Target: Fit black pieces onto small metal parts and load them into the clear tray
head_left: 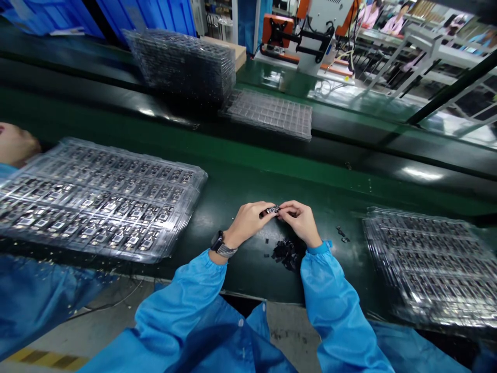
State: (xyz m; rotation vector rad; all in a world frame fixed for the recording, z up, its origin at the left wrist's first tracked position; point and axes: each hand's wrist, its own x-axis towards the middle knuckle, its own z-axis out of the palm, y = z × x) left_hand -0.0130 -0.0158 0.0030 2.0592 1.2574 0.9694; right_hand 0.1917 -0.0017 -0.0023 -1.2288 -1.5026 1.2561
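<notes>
Between my two hands, above the green bench (pixel 233 181), is a small circuit board (pixel 273 210). My left hand (pixel 250 221) pinches it from the left, thumb and fingers closed on its edge. From the other side my right hand (pixel 301 220) has its fingertips pressed together at the board's right end; whether a tiny part sits between them is too small to tell. Just below the hands lies a loose pile of small black pieces (pixel 286 253). A clear tray of circuit boards (pixel 112 199) is at left, and another stack of filled trays (pixel 430 264) at right.
Across the bench stand a tall stack of clear trays (pixel 186 67) and a low stack of trays (pixel 272 111). A few small dark parts (pixel 342 234) lie right of my hands. Another person's hand (pixel 17 145) is at the far left. Blue bins (pixel 155 15) stand behind.
</notes>
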